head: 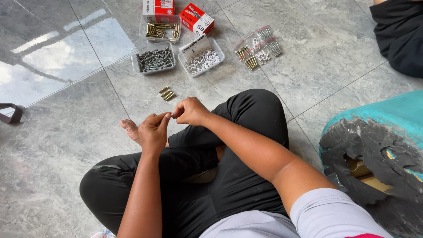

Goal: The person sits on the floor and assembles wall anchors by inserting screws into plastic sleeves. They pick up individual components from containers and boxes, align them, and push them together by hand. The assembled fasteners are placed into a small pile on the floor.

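I sit cross-legged on a grey tiled floor. My left hand (153,131) and my right hand (190,111) meet above my knee, both pinching one small dark fastener (173,116) between the fingertips. It is too small to tell more. A few brass-coloured plugs (166,93) lie loose on the floor just beyond my hands.
Further out stand three clear trays: brass plugs (162,30), grey screws (153,59), white clips (202,59). Two red and white boxes (197,19) sit behind them. Clear bags of fasteners (259,47) lie to the right. A torn teal cushion (374,145) is at right, another person's dark clothing (398,31) top right.
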